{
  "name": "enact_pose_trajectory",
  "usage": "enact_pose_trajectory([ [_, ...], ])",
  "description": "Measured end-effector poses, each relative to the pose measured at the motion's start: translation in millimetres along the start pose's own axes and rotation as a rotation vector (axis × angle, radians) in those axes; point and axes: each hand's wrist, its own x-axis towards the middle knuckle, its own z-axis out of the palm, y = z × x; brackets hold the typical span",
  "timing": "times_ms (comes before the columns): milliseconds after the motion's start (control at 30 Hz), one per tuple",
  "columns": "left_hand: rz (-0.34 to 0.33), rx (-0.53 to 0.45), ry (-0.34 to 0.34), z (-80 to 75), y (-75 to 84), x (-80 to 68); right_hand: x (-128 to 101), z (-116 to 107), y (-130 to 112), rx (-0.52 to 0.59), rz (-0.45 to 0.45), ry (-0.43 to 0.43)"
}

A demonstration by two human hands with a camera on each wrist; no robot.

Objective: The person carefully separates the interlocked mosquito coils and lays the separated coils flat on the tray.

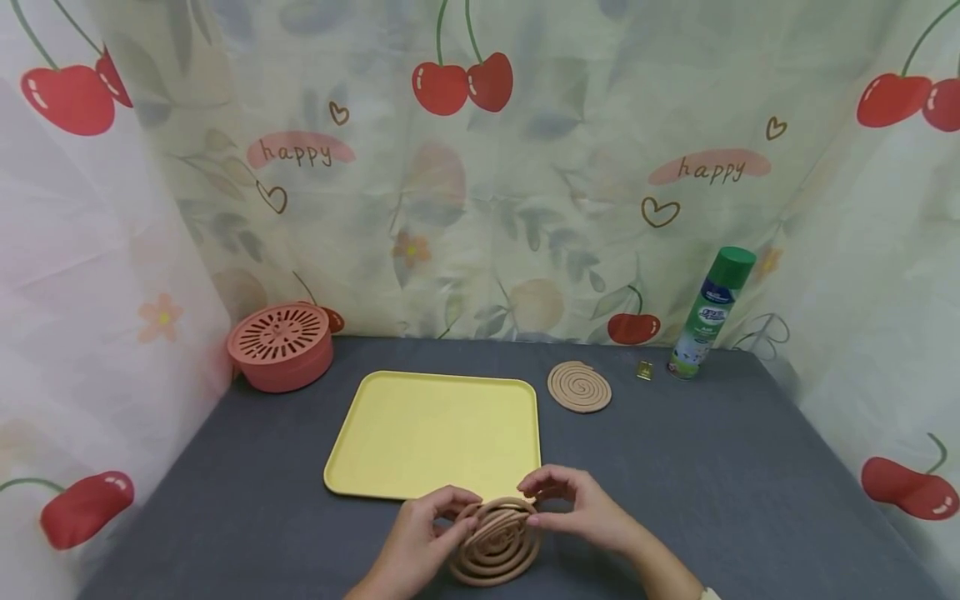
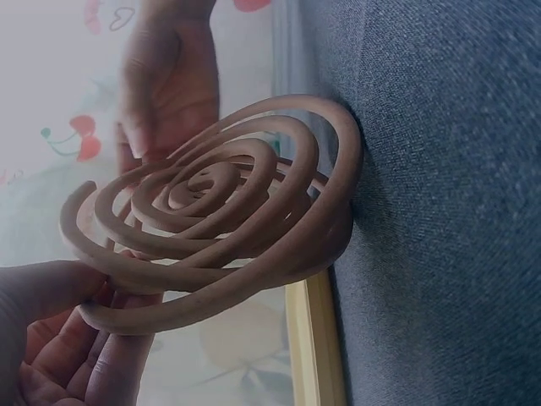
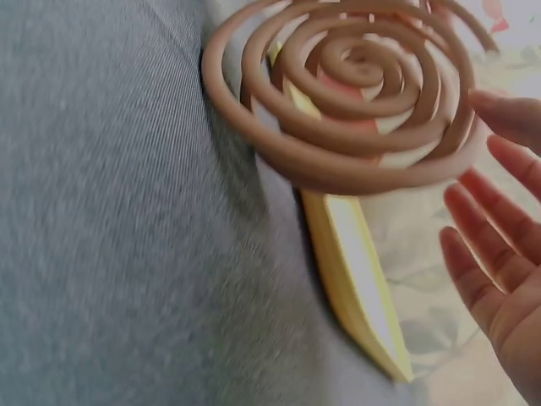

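Observation:
A brown mosquito coil [image 1: 497, 550], a spiral with its rings spread apart and crossing, stands tilted at the near side of the table, in front of the tray. My left hand [image 1: 420, 537] pinches its upper left edge between thumb and fingers; the left wrist view shows the thumb [image 2: 63, 288] on the outer ring. At its upper right edge, my right hand [image 1: 588, 508] holds a ring by thumb and index finger, while the other fingers [image 3: 482, 262] spread loosely. In the left wrist view the coil's lower rim [image 2: 348, 169] comes down close to the cloth.
Just beyond the hands lies a yellow tray [image 1: 442, 433]. Another flat coil [image 1: 580, 387] rests right of it, beside a small gold-coloured metal piece [image 1: 645, 370]. A green spray can [image 1: 711, 317] stands at the back right, a pink slotted round box [image 1: 281, 346] at the back left.

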Motion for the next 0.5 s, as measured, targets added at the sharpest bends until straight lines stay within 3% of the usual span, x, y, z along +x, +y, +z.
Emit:
enact_pose_trajectory([
  [100, 0.006, 0.009, 0.007, 0.3, -0.4, -0.2, 1, 5, -6, -0.123, -0.101, 0.046],
  [200, 0.011, 0.011, 0.013, 0.5, -0.7, -0.4, 2, 8, -10, -0.193, -0.133, 0.07],
  [500, 0.018, 0.006, 0.017, 1.4, 0.4, -0.9, 1, 13, -11, -0.21, -0.188, 0.106],
])
